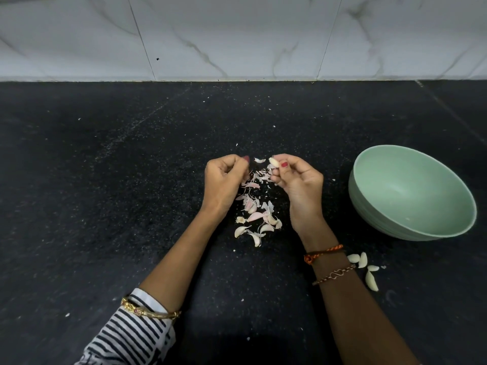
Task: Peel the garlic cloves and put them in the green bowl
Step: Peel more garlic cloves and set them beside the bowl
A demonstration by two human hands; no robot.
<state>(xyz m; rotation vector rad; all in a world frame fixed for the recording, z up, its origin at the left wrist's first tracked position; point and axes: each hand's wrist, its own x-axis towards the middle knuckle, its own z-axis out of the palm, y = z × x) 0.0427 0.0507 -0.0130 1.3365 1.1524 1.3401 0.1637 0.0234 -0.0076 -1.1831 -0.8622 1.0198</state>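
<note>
A garlic clove is pinched in the right hand; left hand curled, seemingly empty. Green bowl unfilled; peeled cloves left on counter.

A black speckled stone counter is carrying a pale green round bowl; left of the bowl, pinkish papery garlic skins are lying scattered; just before it, four whitish garlic cloves are lying.

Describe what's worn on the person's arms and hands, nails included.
Left hand: red nail polish; a gold bangle with a small red stone sits on the forearm, above a black-and-white striped sleeve pushed up the arm. Right hand: red nail polish, bare forearm with no sleeve in view; an orange-and-black braided thread band at the wrist and a thin copper-toned chain bracelet below it.
</note>
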